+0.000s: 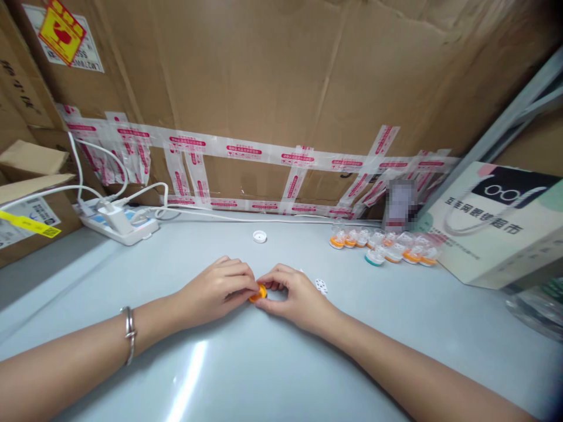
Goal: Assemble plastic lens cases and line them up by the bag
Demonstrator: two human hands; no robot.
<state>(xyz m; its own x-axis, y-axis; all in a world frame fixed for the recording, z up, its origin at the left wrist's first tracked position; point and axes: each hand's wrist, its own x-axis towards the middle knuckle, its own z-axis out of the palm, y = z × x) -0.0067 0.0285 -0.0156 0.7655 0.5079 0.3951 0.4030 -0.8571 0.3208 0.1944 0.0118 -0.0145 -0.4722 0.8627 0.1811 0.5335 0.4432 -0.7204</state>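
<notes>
A small round orange cap (258, 293) is held between both hands, low over the middle of the table. My left hand (222, 290) pinches its left side, with the fingertips covering part of the top. From the other side, my right hand (294, 298) grips the rim between thumb and fingers. Past the hands lies a round white cap (260, 237). Just behind my right hand rests a flat white disc with holes (321, 286), and a sliver of another white piece shows by the knuckles.
Several clear-topped pieces with orange, white or teal bases (393, 251) stand at the back right, beside a paper bag (497, 228). A power strip (127, 228) with white cables sits at the back left. A large taped cardboard box (264, 76) walls off the table's rear.
</notes>
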